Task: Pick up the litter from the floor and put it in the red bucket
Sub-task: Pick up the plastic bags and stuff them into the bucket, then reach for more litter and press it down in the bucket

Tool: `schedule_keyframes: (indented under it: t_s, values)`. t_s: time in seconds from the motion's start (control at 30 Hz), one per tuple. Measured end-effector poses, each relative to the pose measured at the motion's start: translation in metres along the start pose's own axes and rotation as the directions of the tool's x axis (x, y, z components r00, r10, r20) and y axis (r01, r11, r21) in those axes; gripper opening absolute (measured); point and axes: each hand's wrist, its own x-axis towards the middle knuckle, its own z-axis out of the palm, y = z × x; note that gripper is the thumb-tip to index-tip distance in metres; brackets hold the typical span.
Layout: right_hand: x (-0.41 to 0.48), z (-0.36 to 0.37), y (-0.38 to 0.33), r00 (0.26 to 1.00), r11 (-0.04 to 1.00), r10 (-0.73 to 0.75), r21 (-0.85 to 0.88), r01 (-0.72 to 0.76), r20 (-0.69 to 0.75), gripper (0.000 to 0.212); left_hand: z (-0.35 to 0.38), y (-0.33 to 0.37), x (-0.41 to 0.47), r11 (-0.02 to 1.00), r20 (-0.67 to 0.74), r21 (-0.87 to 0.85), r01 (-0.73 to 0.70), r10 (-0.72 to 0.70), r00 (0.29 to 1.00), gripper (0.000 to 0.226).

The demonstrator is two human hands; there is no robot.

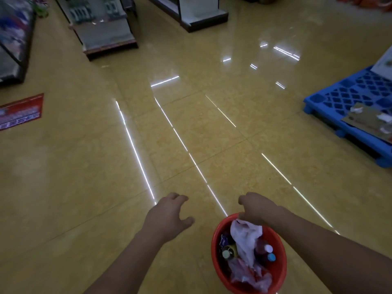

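Litter [246, 240]: a crumpled white bag, capped bottles and pink film are heaped inside the red bucket [280, 270].
Right grip [256, 209]: clenched over the bucket's far rim.
Left grip [167, 215]: released, nothing held.
Risk: the one-sided hold is judged liable to tip the round plastic bucket, and light bags could be spilled.
Floor [84, 166]: glossy yellow tile, judged slippery.

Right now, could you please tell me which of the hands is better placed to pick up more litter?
Left. The left hand hangs free with relaxed fingers above the floor, while the right hand grips the rim of the red bucket.
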Motion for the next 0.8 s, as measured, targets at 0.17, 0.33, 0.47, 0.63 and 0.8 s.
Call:
schedule_keyframes:
  t_s: [0.17,0.33,0.47,0.63,0.8]
  values:
    - [-0.051,-0.020,-0.071,0.999,0.999,-0.026,-0.032,0.025,-0.028,0.051,-0.048,-0.038,-0.079,0.998,-0.075,-0.023,0.052,-0.054,0.996,0.067]
    - [-0.093,-0.037,-0.153,0.996,0.993,-0.073,-0.100,0.068,-0.046,0.056,-0.097,-0.079,-0.162,0.990,-0.144,-0.044,0.133,-0.138,0.980,0.067]
    - [-0.120,-0.046,-0.224,0.987,0.976,-0.149,-0.167,0.137,-0.063,0.058,-0.128,-0.110,-0.230,0.977,-0.179,-0.077,0.198,-0.208,0.962,0.067]
    - [-0.147,-0.058,-0.316,0.953,0.924,-0.292,-0.280,0.261,-0.074,0.053,-0.161,-0.142,-0.306,0.956,-0.229,-0.072,0.283,-0.292,0.928,0.067]
    - [-0.170,-0.062,-0.406,0.894,0.846,-0.443,-0.364,0.391,-0.070,0.053,-0.182,-0.173,-0.374,0.925,-0.293,-0.092,0.369,-0.380,0.878,0.067]
